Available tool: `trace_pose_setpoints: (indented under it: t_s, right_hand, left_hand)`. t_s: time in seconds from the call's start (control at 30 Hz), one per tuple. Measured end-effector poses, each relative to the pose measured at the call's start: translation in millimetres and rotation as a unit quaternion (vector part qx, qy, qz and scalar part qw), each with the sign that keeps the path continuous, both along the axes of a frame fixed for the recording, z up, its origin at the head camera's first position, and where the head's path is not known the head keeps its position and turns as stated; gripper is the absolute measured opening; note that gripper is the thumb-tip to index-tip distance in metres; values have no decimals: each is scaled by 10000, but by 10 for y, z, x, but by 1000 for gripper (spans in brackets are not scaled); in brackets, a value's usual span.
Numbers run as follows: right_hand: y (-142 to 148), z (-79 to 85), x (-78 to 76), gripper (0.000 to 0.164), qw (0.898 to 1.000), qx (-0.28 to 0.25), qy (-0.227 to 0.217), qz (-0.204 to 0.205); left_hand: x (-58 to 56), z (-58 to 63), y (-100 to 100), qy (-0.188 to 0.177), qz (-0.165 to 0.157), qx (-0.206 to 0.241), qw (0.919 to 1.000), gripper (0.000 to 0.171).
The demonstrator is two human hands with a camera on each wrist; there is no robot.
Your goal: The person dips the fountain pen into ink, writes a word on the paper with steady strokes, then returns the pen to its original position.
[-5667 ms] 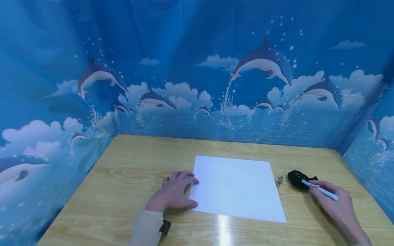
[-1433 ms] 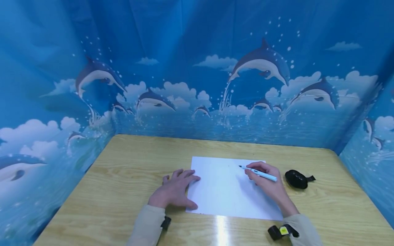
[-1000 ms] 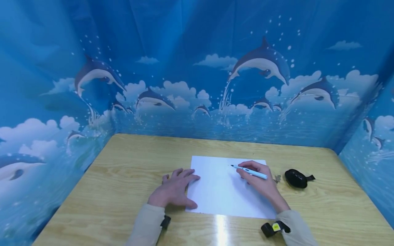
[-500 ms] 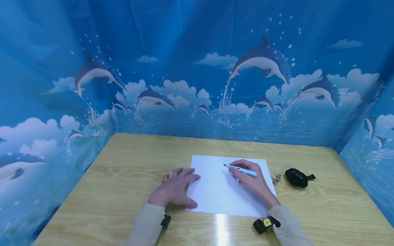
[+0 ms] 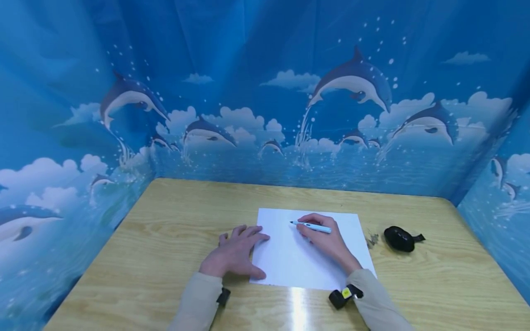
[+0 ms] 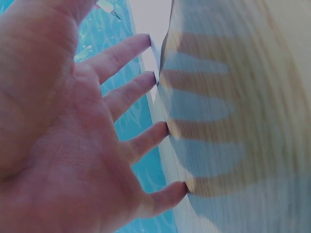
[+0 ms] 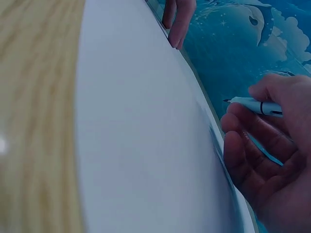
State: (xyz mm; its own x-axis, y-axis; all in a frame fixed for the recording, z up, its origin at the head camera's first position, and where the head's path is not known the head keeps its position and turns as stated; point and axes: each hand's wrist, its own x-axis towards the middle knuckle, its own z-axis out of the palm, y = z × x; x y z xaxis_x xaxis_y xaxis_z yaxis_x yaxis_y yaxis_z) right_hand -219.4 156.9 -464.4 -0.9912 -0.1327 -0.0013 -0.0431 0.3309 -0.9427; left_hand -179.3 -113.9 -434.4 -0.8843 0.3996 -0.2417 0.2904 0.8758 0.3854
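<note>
A blank-looking white sheet of paper (image 5: 285,262) lies on the table. My left hand (image 5: 233,255) rests at its left edge, fingers spread and thumb on the near left corner. In the left wrist view, the left hand's fingertips (image 6: 167,127) touch down on table and paper. Over the upper middle of the sheet, my right hand (image 5: 327,239) pinches a light blue fountain pen (image 5: 316,227) between thumb and fingers, its dark nib pointing left. The right wrist view shows the pen (image 7: 255,105) above the paper (image 7: 141,126); nib contact is not visible there.
A glossy black oval object (image 5: 399,239) with a short tab lies right of the paper. Beside it is a small greyish mark (image 5: 372,241) on the wood-grain table (image 5: 174,225). A blue dolphin-print curtain (image 5: 248,92) encloses the back and sides.
From beside the black object, my right hand has brought the pen over the paper, then slid left across its upper part. My left hand has stayed at the left edge.
</note>
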Motion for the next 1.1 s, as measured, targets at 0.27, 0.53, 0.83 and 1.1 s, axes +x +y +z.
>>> trace_pose_setpoints:
  t_s: [0.27, 0.53, 0.83, 1.1]
  right_hand:
    - [-83, -4, -22, 20, 9999, 126, 70, -20]
    - [-117, 24, -27, 15, 9997, 224, 91, 90]
    - [-148, 20, -45, 13, 9985, 500, 215, 107]
    - [-158, 0, -51, 11, 9980, 559, 271, 139]
  left_hand:
    - [-9, 3, 19, -65, 32, -56, 10000, 88]
    - [-8, 13, 18, -85, 41, -51, 9999, 89]
    - [-9, 28, 19, -37, 9, -64, 10000, 89]
    - [-5, 42, 27, -93, 9, -91, 9999, 89]
